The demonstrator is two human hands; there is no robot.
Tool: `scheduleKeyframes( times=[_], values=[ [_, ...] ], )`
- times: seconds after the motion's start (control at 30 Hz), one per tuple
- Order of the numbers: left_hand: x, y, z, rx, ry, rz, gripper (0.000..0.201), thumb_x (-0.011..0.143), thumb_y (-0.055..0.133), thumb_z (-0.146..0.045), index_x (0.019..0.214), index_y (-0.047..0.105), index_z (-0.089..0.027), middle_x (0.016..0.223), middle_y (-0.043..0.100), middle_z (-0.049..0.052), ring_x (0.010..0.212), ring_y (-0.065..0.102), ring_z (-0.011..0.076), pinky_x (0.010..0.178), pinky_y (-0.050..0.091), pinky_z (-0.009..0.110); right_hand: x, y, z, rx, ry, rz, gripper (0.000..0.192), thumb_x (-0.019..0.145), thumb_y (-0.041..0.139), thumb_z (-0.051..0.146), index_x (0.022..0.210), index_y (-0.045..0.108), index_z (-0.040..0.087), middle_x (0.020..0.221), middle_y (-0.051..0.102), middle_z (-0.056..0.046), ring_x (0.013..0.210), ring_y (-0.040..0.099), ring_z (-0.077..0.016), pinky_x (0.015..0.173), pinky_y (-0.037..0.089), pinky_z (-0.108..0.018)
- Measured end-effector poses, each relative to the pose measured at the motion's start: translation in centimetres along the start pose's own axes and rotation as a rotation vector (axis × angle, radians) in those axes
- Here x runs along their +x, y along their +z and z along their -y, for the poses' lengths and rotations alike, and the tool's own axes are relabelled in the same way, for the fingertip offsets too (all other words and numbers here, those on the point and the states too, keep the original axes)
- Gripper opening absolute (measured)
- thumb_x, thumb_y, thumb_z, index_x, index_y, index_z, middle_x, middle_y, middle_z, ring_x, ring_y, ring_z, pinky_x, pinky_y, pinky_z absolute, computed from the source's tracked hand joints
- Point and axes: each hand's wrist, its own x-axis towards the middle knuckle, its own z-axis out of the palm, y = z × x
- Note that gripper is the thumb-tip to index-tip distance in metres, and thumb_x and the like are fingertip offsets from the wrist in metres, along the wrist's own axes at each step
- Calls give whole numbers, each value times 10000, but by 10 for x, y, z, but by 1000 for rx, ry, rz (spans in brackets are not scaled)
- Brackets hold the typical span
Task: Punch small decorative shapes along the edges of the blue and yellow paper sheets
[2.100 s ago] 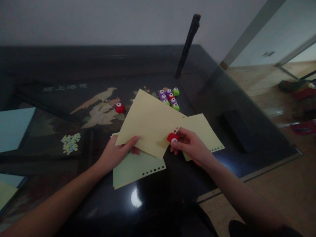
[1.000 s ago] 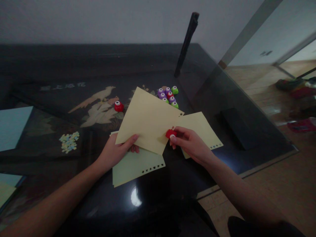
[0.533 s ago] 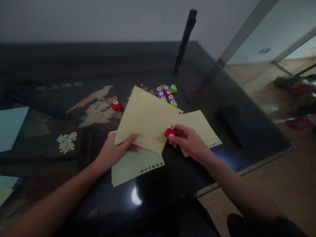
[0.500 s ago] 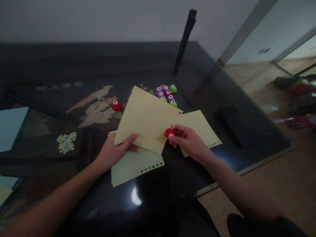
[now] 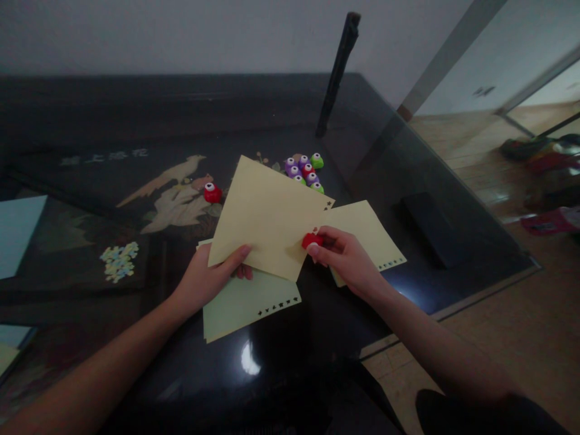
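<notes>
A dark glossy table (image 5: pixel 136 121) with an inlaid bird design fills the dim room. The left hand (image 5: pixel 206 281) pinches a pale yellow sheet (image 5: pixel 267 214) by its lower corner, thumb on top, lifted over two more punched sheets, one below (image 5: pixel 247 302) and one to the right (image 5: pixel 367 232). The right hand (image 5: pixel 344 257) grips a small red paper punch (image 5: pixel 312 240) clamped on the sheet's right edge; it has slid down that edge from where it sat earlier. Whether it is being squeezed is hard to tell. Behind lie a cluster of punches (image 5: pixel 304 170) and a lone red punch (image 5: pixel 211 193).
</notes>
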Motion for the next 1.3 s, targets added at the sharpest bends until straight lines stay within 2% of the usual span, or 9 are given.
scheduleKeyframes(
  times=[0.43, 0.63, 0.97, 1.3],
  values=[
    [0, 0, 4, 25, 10, 3, 427, 837, 500, -422, 490, 607, -197, 489, 621, 20, 476, 547, 142, 522, 462, 243, 0, 0, 1, -9, -27, 12, 206, 740, 728, 322, 759, 567, 195, 695, 586, 27, 601, 493, -94, 568, 382, -255],
    [0, 0, 5, 11, 18, 8, 433, 838, 508, -429, 492, 614, -192, 488, 612, 19, 480, 551, 140, 521, 461, 240, 0, -2, -1, -22, -19, 32, 230, 751, 722, 348, 762, 549, 198, 662, 578, 33, 550, 471, -86, 518, 351, -250],
    [0, 0, 8, -28, 24, 38, 415, 839, 530, -423, 512, 656, -200, 505, 643, 14, 489, 570, 142, 525, 474, 237, 0, -4, -1, -17, -51, 85, 187, 776, 708, 332, 827, 597, 190, 688, 583, 30, 565, 486, -85, 521, 367, -243],
    [-4, -1, 12, -4, 44, 61, 447, 852, 522, -449, 510, 668, -201, 531, 645, 14, 510, 584, 139, 506, 465, 229, -1, -3, 1, 7, -74, 65, 137, 771, 702, 282, 843, 627, 194, 680, 587, 30, 569, 488, -90, 537, 381, -249]
  ],
)
